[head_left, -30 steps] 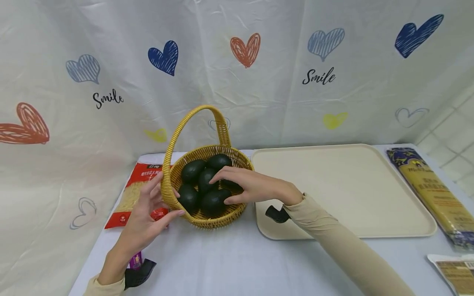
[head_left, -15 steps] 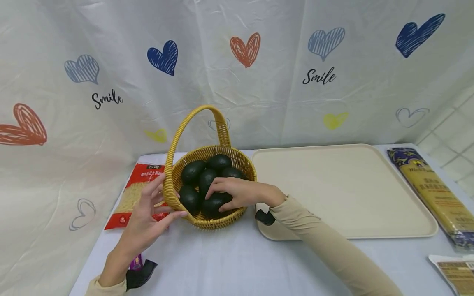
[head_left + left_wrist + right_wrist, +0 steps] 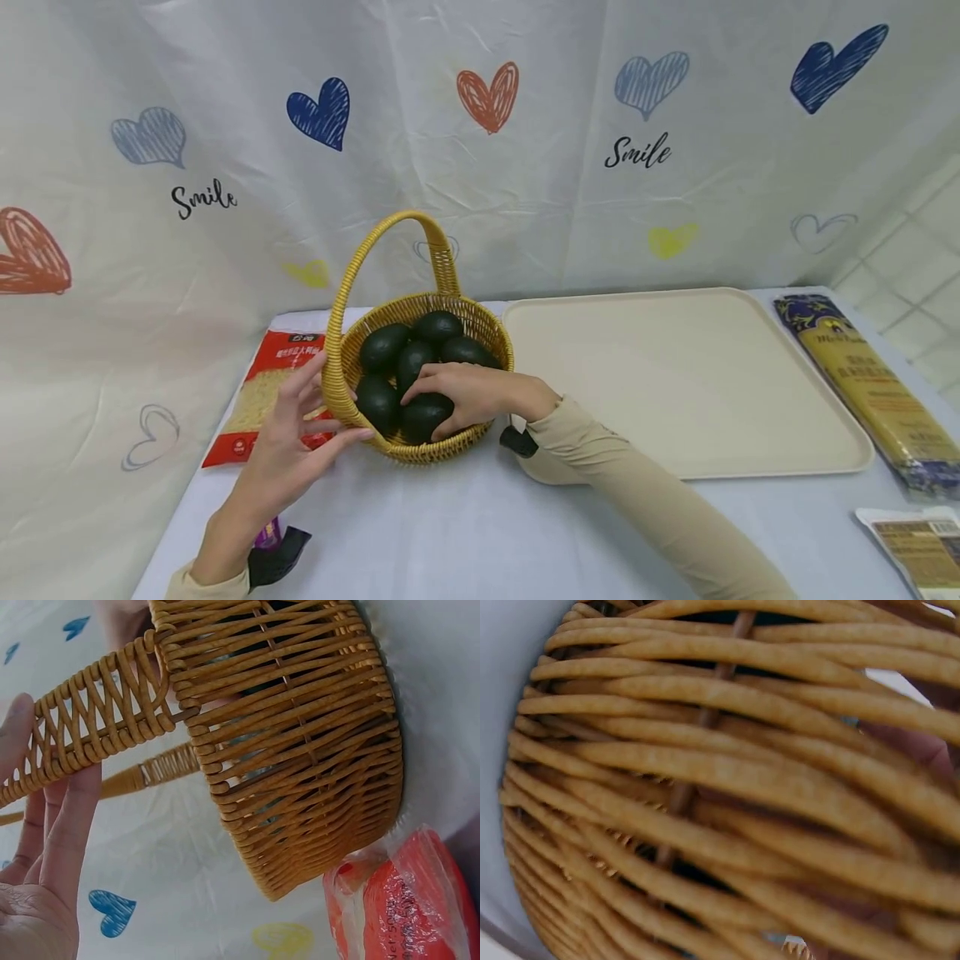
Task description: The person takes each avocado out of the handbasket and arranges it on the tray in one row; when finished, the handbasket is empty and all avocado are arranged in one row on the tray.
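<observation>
A yellow wicker basket with a tall handle stands on the white table, with several dark green avocados inside. My left hand holds the handle near its left base, thumb in front and fingers behind; the left wrist view shows the fingers below the woven handle. Reaching in from the right, my right hand grips the front avocado, fingers on its far side and thumb on the near side. Basket weave fills the right wrist view and mostly hides that hand.
Right of the basket lies a large cream tray, partly under the right forearm. A red pasta bag is behind the left hand. A long yellow and blue packet and a brown packet lie at the right. A printed curtain hangs behind.
My right hand has moved left and down from above the right-hand avocados and closed round the front one. My left hand stays at the handle. The head view has shifted slightly.
</observation>
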The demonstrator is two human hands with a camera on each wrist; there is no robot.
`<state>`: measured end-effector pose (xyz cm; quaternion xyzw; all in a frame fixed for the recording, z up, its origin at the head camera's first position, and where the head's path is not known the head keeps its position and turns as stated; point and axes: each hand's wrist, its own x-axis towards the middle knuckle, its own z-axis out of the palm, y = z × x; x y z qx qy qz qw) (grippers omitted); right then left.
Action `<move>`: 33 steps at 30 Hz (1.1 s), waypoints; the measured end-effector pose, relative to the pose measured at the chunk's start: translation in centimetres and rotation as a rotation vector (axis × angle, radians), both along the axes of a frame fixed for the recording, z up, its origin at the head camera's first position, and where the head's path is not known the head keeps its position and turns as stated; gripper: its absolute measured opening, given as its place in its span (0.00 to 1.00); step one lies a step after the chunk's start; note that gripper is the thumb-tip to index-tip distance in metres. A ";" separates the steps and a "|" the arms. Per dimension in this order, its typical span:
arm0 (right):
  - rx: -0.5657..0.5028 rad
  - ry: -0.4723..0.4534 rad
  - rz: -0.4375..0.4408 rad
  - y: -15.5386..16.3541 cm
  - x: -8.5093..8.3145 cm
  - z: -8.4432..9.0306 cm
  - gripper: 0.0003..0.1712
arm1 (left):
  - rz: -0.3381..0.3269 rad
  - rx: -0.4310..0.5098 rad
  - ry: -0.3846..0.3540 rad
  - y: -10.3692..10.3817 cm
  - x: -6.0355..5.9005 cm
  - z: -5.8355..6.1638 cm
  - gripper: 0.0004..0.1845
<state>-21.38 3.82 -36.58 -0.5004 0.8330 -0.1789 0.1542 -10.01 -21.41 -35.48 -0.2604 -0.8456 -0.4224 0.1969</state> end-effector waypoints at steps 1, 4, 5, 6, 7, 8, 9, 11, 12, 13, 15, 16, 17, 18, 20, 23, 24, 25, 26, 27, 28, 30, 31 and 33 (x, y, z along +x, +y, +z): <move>0.010 0.003 -0.006 -0.1 0.0 0.0 0.32 | 0.003 -0.001 0.001 0.0 0.0 0.0 0.65; 0.032 0.012 -0.024 -0.2 0.2 0.0 0.33 | 0.013 -0.008 0.003 0.1 -0.1 -0.1 0.64; 0.037 0.014 -0.028 -0.3 0.2 0.0 0.32 | 0.019 -0.011 0.002 0.2 -0.1 -0.2 0.64; 0.039 0.014 -0.027 -0.3 0.3 -0.1 0.32 | 0.024 -0.013 -0.001 0.2 -0.1 -0.2 0.64; 0.041 0.017 -0.027 -0.3 0.3 -0.1 0.32 | 0.030 -0.016 -0.004 0.2 -0.1 -0.3 0.63; 0.042 0.021 -0.025 -0.3 0.3 -0.1 0.32 | 0.032 -0.018 -0.007 0.2 -0.1 -0.3 0.63; 0.040 0.026 -0.021 -0.3 0.3 -0.1 0.32 | 0.037 -0.020 -0.011 0.2 -0.1 -0.3 0.63; 0.033 0.038 -0.011 -0.3 0.3 -0.2 0.31 | 0.041 -0.021 -0.019 0.3 -0.1 -0.3 0.63; 0.027 0.042 -0.006 -0.3 0.3 -0.3 0.31 | 0.042 -0.023 -0.021 0.3 -0.1 -0.3 0.63; 0.021 0.046 -0.003 -0.2 0.2 -0.3 0.31 | 0.042 -0.024 -0.024 0.3 -0.1 -0.3 0.63; 0.010 0.053 -0.003 -0.1 0.2 -0.3 0.30 | 0.039 -0.025 -0.026 0.3 -0.2 -0.4 0.64; 0.003 0.052 -0.004 0.0 0.1 -0.2 0.30 | 0.037 -0.028 -0.027 0.3 -0.2 -0.4 0.64; -0.006 0.052 -0.007 0.2 0.1 -0.1 0.30 | 0.035 -0.028 -0.026 0.3 -0.2 -0.4 0.64; -0.017 0.050 -0.010 0.3 0.0 0.0 0.30 | 0.038 -0.031 -0.024 0.3 -0.2 -0.4 0.64; -0.045 0.046 -0.014 0.8 -0.1 0.3 0.31 | 0.040 -0.038 -0.018 0.3 -0.3 -0.3 0.64; -0.117 0.037 -0.015 1.7 -0.4 1.1 0.31 | 0.044 -0.048 -0.007 0.2 -0.3 -0.3 0.64; -0.147 0.031 -0.015 2.2 -0.4 1.5 0.31 | 0.047 -0.053 -0.004 0.2 -0.2 -0.3 0.64; -0.180 0.026 -0.014 2.6 -0.5 1.9 0.32 | 0.048 -0.054 -0.002 0.2 -0.2 -0.3 0.64; -0.210 0.023 -0.016 3.2 -0.5 2.4 0.32 | 0.051 -0.055 -0.002 0.2 -0.2 -0.3 0.64; -0.243 0.021 -0.018 3.7 -0.5 2.9 0.32 | 0.052 -0.052 -0.002 0.2 -0.1 -0.2 0.64; -0.276 0.017 -0.023 4.3 -0.4 3.4 0.32 | 0.054 -0.049 -0.006 0.2 -0.1 -0.2 0.64; -0.337 0.005 -0.036 5.5 -0.4 4.3 0.32 | 0.062 -0.047 -0.014 0.2 0.1 -0.2 0.64; -0.365 0.000 -0.043 6.1 -0.3 4.7 0.32 | 0.065 -0.044 -0.017 0.3 0.2 -0.1 0.64; -0.403 -0.006 -0.063 7.5 -0.2 5.4 0.32 | 0.074 -0.044 -0.022 0.3 0.4 0.0 0.63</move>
